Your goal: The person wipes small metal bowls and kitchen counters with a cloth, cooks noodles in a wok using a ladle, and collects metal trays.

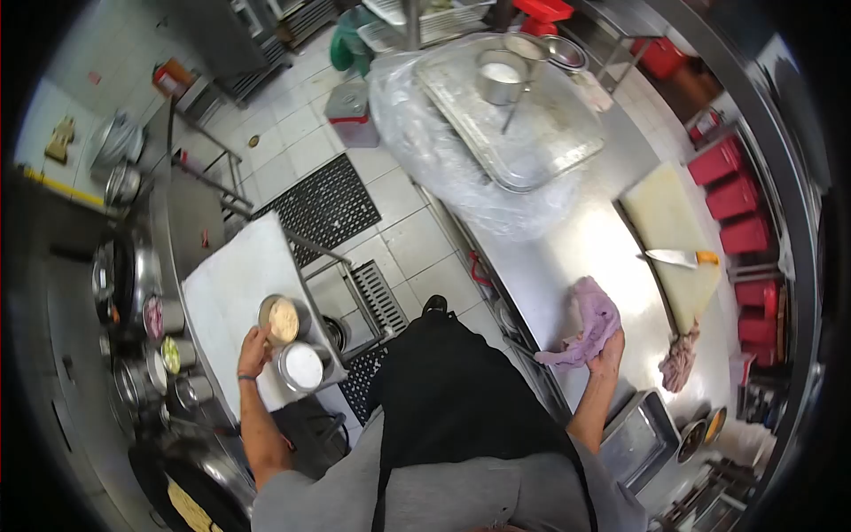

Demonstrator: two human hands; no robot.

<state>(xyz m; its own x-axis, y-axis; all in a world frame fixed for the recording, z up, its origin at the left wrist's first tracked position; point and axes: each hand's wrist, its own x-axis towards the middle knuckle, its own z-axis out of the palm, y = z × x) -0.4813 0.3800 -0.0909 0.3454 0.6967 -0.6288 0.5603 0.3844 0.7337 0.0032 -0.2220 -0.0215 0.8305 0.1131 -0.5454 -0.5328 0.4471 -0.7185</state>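
Note:
My left hand (254,353) is at the side of a round metal container (264,309) with a pale beige filling, its fingers closed at the rim. Right beside that container stands a second metal container (285,376) with white contents. Both rest on a white-covered side table (226,293). Over the steel counter on the other side, my right hand (608,356) grips a bunched purple cloth (592,330). The cloth hangs partly against the counter top, and some of my right fingers are hidden behind it.
On the steel counter (541,257) lie a cutting board (665,213), a knife (678,258) with an orange handle, a crumpled cloth (679,362) and a metal tray (640,439). Farther back, a large tray (541,133) sits on plastic wrap. Black mats (328,208) cover part of the floor.

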